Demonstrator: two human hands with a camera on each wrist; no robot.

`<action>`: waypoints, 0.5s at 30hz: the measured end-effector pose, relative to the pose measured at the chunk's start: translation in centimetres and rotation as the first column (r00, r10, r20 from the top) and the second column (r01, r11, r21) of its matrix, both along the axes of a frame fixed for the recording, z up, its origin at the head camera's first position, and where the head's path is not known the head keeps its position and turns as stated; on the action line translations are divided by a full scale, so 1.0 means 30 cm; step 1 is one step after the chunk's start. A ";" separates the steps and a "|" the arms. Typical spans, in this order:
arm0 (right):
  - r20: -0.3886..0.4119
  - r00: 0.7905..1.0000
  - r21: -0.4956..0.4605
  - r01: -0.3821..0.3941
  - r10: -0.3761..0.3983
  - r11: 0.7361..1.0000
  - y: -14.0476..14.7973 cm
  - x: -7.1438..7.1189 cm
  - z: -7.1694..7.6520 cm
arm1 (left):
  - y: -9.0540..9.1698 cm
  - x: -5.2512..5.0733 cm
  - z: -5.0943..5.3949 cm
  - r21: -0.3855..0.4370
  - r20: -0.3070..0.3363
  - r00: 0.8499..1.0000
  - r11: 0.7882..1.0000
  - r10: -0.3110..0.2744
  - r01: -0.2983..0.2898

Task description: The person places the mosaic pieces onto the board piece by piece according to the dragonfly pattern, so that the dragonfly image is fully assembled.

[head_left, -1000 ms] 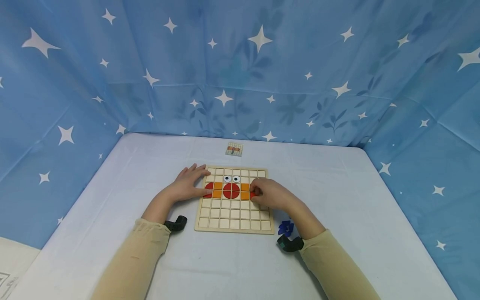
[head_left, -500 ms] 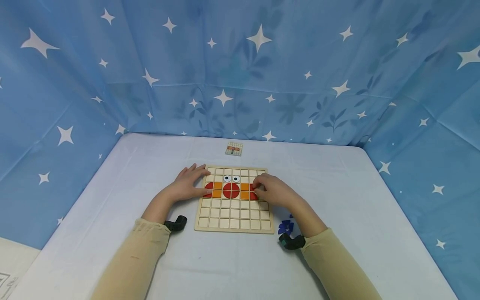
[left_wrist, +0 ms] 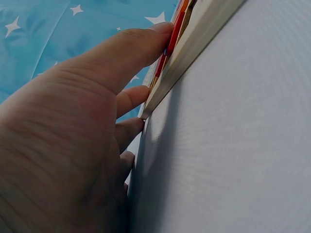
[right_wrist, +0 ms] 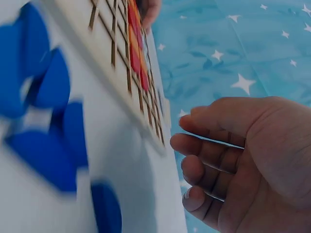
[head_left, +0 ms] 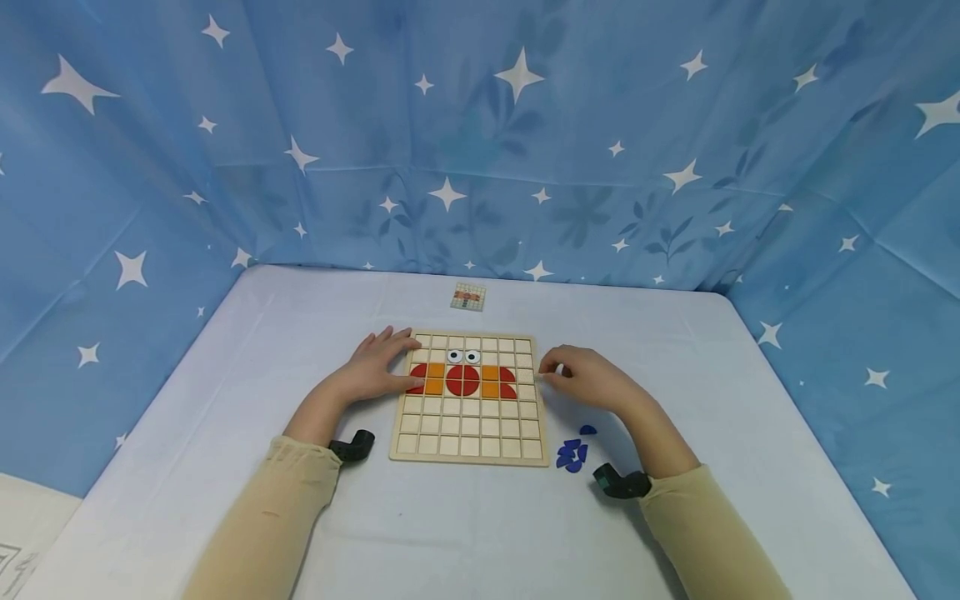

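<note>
A wooden grid board (head_left: 470,429) lies flat on the table. Across its middle run red quarter-round tiles (head_left: 462,381) forming a circle, orange square tiles (head_left: 490,382) on both sides, and more red tiles at each end; two eye tiles (head_left: 463,357) sit above. My left hand (head_left: 372,367) rests on the board's left edge, its thumb touching a red tile (left_wrist: 176,34) there. Off the right edge hovers my right hand (head_left: 588,379), fingers loosely bent with nothing between them in the right wrist view. Several blue pieces (head_left: 572,454) with curved edges lie near the board's lower right corner.
A small picture card (head_left: 468,297) with a grid pattern lies behind the board. White cloth covers the table (head_left: 450,533). A blue curtain with white stars (head_left: 480,150) stands along the back and sides.
The right hand has let go of the red tile at the right end of the row and moved right, off the board. The left hand has stayed in place.
</note>
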State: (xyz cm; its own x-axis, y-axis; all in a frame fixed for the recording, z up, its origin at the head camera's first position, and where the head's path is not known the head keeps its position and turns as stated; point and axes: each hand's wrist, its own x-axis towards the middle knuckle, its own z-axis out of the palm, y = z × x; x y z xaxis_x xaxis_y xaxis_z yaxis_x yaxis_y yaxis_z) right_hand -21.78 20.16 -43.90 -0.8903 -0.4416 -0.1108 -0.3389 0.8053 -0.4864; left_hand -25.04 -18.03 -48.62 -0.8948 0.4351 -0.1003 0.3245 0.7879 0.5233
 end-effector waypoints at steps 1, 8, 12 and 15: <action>-0.003 1.000 0.007 0.003 -0.003 1.000 0.017 0.005 0.000 | 0.000 0.000 0.001 -0.002 0.001 1.000 1.000 0.001 -0.001; 0.032 0.999 -0.014 -0.023 0.023 1.000 0.127 0.051 -0.010 | -0.001 0.002 0.001 -0.007 0.007 1.000 1.000 0.004 -0.004; 0.086 0.993 -0.026 -0.081 0.083 0.996 0.192 0.067 -0.022 | -0.001 0.001 0.000 -0.007 0.012 1.000 1.000 0.005 -0.005; 0.153 0.981 -0.019 -0.114 0.116 0.993 0.227 0.077 -0.027 | 0.000 -0.001 -0.004 -0.010 0.011 1.000 1.000 0.005 -0.005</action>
